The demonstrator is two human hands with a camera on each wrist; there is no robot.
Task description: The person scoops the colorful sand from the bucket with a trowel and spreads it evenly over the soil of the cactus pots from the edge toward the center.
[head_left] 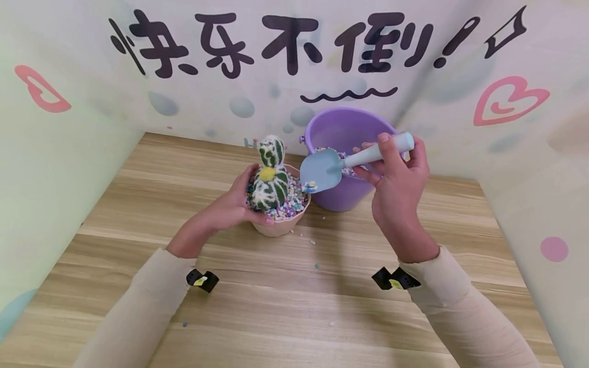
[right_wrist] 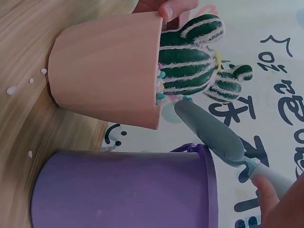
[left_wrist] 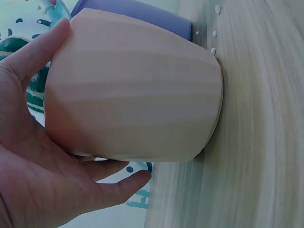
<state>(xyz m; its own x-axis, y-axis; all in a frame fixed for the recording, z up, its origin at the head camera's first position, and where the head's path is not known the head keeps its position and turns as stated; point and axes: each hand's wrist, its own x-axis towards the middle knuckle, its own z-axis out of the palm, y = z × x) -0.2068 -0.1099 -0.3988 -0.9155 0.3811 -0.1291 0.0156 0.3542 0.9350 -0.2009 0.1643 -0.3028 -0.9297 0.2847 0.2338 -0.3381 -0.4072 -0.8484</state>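
Observation:
A pinkish flowerpot (head_left: 276,227) holds a green cactus (head_left: 270,189) with white fuzzy ribs and a yellow flower, set in multicoloured pebbles (head_left: 294,199). My left hand (head_left: 230,207) grips the pot at its rim, thumb at the front, fingers around the far side. In the right wrist view the pot (right_wrist: 104,71) stands upright on the table. My right hand (head_left: 400,181) holds a light blue trowel (head_left: 322,171) by its handle. The trowel's blade reaches over the pot's right rim, a few pebbles at its tip. Behind the blade stands a purple bucket (head_left: 340,197) with more pebbles inside.
Several loose pebbles lie scattered on the wooden table (head_left: 276,306), some close to the pot's base. A printed cloth backdrop (head_left: 221,92) with dark characters rises behind the bucket. Its side walls border the table left and right.

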